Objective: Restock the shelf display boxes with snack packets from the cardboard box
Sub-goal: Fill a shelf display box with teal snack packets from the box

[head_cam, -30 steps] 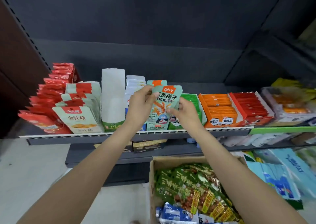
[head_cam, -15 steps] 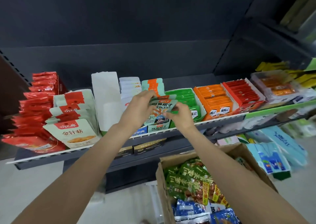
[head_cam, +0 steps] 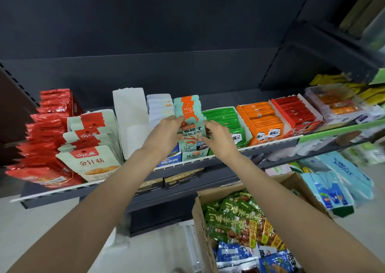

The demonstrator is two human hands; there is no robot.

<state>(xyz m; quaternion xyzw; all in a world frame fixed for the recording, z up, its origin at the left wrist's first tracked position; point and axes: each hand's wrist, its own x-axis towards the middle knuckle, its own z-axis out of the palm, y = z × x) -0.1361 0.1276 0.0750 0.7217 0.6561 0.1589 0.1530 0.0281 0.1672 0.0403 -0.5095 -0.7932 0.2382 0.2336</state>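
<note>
A: What's the big picture?

B: A dark shelf [head_cam: 270, 141] runs across at arm's reach, lined with display boxes. The cardboard box [head_cam: 210, 195] of stock sits low, under the forearms and well behind the fingers.

A: And which display box matters?

B: The mint-green box [head_cam: 194, 154] at the shelf's front edge, straight below both sets of fingers. Green packets [head_cam: 220, 116] lie in the next box, just to the outer side of the right hand [head_cam: 218, 136].

A: Where's the packet itself?

B: The mint-and-orange packet [head_cam: 190, 134] stands between the two hands, front face toward the camera, long axis upright, its bottom end down inside the box.

A: Who has hold of it?

B: The left hand [head_cam: 166, 129] pinches its upper left corner. The right hand's fingers [head_cam: 205, 139] curl against the right edge; I read that as a light hold, though the contact is partly hidden.

A: So what does the next move turn on?

B: The row of matching packets [head_cam: 187, 108] stands just beyond the fingertips. My guess is the packet only needs tipping back against that row, then letting go. Both hands are equally near.
</note>
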